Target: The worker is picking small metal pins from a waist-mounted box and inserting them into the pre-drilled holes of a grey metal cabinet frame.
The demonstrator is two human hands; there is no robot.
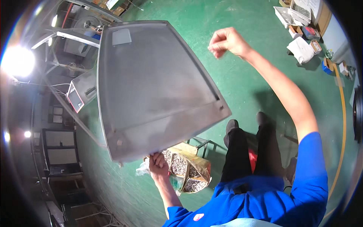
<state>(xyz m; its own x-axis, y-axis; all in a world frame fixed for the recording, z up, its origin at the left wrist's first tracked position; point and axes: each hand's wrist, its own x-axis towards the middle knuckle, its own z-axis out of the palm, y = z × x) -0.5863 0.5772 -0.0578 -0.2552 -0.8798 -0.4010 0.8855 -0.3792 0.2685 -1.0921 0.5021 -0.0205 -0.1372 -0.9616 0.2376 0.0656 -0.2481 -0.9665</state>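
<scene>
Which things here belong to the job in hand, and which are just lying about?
Job in hand:
Dark grey panel, left hand at its lower edge
Right hand, raised apart from it
Probably the divided container of small parts near the left hand

Lying about, it seems:
White bag on the floor
Blue box near it
White tray

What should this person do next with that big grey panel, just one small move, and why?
Probably bring the right hand to the right edge of the grey panel, to steady it: that hand is raised apart from the panel, over the green floor, while the left hand is at the panel's near edge.
</scene>
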